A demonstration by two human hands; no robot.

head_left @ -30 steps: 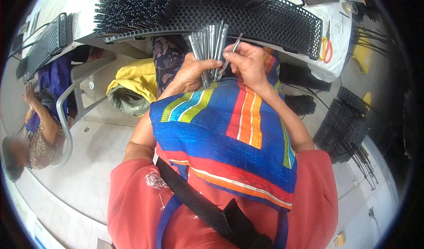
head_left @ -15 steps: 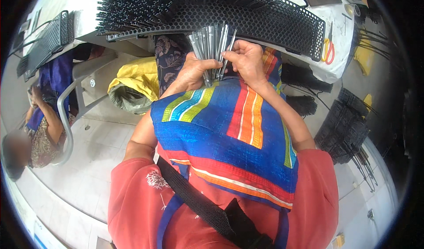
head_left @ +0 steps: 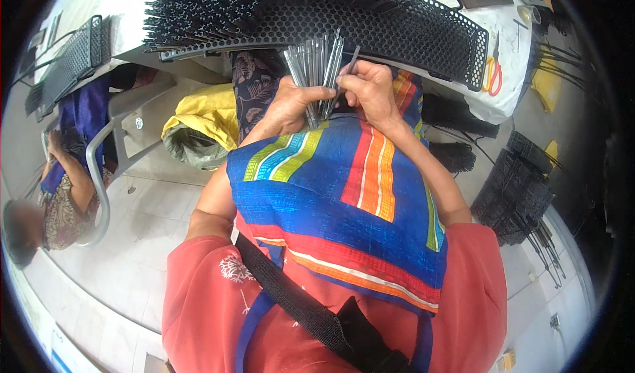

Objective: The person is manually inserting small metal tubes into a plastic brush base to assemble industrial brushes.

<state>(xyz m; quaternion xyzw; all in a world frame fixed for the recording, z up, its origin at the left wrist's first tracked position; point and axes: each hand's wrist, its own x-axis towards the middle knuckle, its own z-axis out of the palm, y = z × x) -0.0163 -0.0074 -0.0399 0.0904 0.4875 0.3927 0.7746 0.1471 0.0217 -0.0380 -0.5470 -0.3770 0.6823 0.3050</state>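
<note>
My left hand (head_left: pixel 290 106) is closed around a fanned bundle of thin grey rods (head_left: pixel 309 69), its thumb lying across them. The rods point up toward the table edge, above the blue patterned cloth (head_left: pixel 304 181) over my front. Just to the right, my right hand (head_left: pixel 373 96) pinches a single thin grey rod (head_left: pixel 355 57) between thumb and fingers. This rod leans right, a little apart from the bundle; its lower end is hidden by the fingers. Beyond both hands lies a black perforated panel (head_left: pixel 390 45), with dense black bristles (head_left: pixel 225 12) standing along its left and middle.
Orange-handled scissors (head_left: pixel 493 77) lie on the table at the right. A yellow sack (head_left: pixel 208 112) stands open below the table, left of my hands. Black brush-like pieces (head_left: pixel 460 116) are to the right. Another person (head_left: pixel 69 194) sits at far left beside another perforated panel (head_left: pixel 76 59).
My right hand has shifted slightly right, and the single rod has come away from the bundle, tilting right. My left hand has stayed nearly still. The person at left has moved their hands a little.
</note>
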